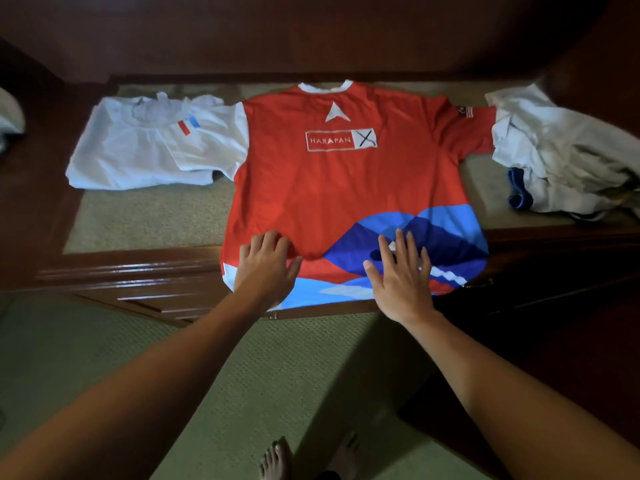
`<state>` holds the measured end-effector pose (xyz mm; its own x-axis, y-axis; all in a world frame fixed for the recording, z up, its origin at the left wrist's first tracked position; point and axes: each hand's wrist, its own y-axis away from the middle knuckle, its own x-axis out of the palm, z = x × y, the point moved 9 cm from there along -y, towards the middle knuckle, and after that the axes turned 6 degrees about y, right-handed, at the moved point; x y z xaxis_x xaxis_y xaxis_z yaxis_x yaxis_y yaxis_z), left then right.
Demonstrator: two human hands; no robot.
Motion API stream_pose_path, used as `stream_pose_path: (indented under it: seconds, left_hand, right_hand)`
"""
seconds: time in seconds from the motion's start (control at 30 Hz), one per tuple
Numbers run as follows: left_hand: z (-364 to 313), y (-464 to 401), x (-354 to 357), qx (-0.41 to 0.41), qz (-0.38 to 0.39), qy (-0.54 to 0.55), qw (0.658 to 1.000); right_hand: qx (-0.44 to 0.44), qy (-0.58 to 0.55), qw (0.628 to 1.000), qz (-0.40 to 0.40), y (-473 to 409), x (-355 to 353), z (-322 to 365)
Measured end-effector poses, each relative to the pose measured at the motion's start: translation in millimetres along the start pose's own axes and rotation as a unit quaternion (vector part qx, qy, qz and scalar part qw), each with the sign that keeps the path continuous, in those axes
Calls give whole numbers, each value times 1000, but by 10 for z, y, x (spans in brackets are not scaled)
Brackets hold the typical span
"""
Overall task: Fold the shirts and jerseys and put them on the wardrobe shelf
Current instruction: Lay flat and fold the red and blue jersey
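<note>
A red jersey (332,181) lies spread flat, collar away from the person, on a low wooden platform (138,271) topped with a beige mat (149,220); its blue-and-white patterned hem overhangs the platform's near edge. The left hand (266,268) rests palm-down on the red fabric near the hem, fingers (273,240) slightly bent and close together, pinching nothing. The right hand (401,271) lies flat on the blue pattern, fingers (401,244) straight and spread. A white shirt (145,147) with a red-and-blue mark lies folded just left of the jersey, partly under its white sleeve. A crumpled heap of pale garments (561,154) sits at the right, touching the red sleeve. Bare feet (277,459) stand on green carpet (104,341).
</note>
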<state>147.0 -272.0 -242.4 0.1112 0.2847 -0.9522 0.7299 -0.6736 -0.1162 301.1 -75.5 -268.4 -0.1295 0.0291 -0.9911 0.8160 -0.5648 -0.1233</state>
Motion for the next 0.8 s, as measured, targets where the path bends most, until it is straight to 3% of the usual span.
stream_pose_path:
  seconds: [0.07,0.17,0.3,0.57,0.8]
  left_hand:
    - [17,-203,-78,-28,54,9,998]
    - [172,-485,-230,-84,89,111,986]
    - [553,-752,-651,-129,14,208,970]
    - [1995,-1441,-1039,-232,-30,152,960]
    - [2752,-2062,-908,-207,-7,110,972]
  right_hand:
    - [13,-8,1000,15,-155,-87,133]
    - [-29,-28,999,13,-455,-254,535]
    - [-72,-72,994,27,-809,-417,1189]
    - [-73,-148,983,85,-1501,-244,2321]
    - [-129,-180,974,37,-2090,-160,3420]
